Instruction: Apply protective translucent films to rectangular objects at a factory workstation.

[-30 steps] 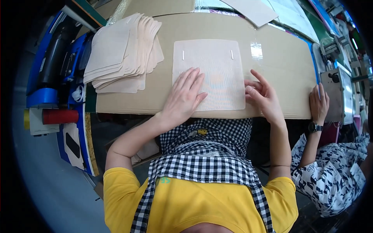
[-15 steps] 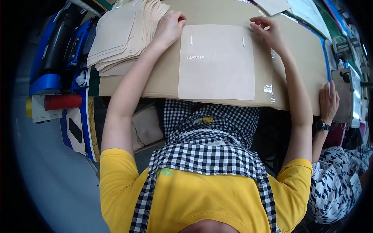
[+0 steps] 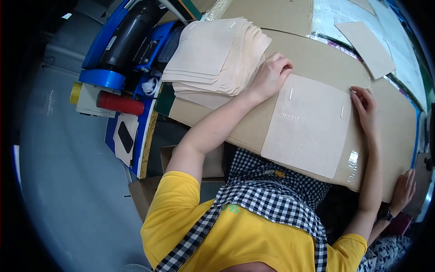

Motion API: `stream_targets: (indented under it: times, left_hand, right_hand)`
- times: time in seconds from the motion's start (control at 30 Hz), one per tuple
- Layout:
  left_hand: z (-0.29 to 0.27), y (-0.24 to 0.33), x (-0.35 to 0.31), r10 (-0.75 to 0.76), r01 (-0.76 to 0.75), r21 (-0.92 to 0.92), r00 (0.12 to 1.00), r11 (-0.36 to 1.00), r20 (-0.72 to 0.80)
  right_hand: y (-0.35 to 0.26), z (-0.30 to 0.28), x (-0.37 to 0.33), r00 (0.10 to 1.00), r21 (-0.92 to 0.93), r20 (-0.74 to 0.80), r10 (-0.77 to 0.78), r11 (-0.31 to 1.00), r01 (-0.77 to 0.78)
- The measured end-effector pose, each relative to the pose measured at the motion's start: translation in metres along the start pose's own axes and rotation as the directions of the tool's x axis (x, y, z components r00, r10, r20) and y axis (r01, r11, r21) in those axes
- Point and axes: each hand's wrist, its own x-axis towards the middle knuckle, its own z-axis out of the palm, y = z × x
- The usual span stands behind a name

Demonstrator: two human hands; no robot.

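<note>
A flat beige sheet (image 3: 308, 131), leathery or fabric-like, lies on the brown cardboard-topped table (image 3: 247, 129) before me. Two short white bars and a small line of white lettering show on its face. My left hand (image 3: 273, 76) rests at the sheet's far left corner, fingers curled together; whatever they pinch is hidden. By the far right corner is my right hand (image 3: 368, 111), thumb and forefinger bent with a gap between them, their tips close to the edge. A stack of similar beige sheets (image 3: 199, 50) sits beyond my left forearm.
Left of the table are a blue machine with a black cylinder (image 3: 131, 38), a red cylinder (image 3: 120, 103) and a black phone (image 3: 125, 137). Another beige sheet (image 3: 366, 47) lies at the far right. A co-worker's hand (image 3: 402, 192) touches the table's right edge.
My view has turned, so everything sits lower, further right and tilted. My right hand has come closer to the sheet's far right corner. My left hand stays by the far left corner.
</note>
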Motion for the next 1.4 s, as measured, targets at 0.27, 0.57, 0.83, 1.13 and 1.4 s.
stream_targets:
  times: [0.27,0.57,0.83,1.13,1.4]
  left_hand:
    - [-0.001,0.001,0.002,-0.026,0.012,-0.125,0.994,0.992,-0.109]
    - [0.005,0.004,-0.003,-0.062,0.05,-0.104,0.991,0.993,-0.116]
    - [0.006,0.001,-0.006,-0.015,0.002,-0.11,0.993,0.994,-0.115]
    - [0.015,-0.001,-0.003,-0.007,-0.012,-0.12,0.988,0.993,-0.157]
    - [0.021,-0.008,0.0,0.008,-0.023,-0.078,0.982,0.997,-0.188]
  right_hand:
    - [-0.006,-0.001,0.005,1.0,0.034,0.016,0.013,0.999,-0.014]
    - [-0.013,-0.004,0.001,0.998,0.017,-0.04,-0.04,0.999,0.041]
    - [-0.027,0.002,-0.004,0.977,-0.061,-0.066,-0.204,0.978,0.2]
    - [-0.022,0.011,-0.005,0.983,-0.126,-0.072,-0.168,0.979,0.158]
    - [-0.011,0.017,0.013,0.983,-0.263,-0.159,-0.091,0.964,0.046]
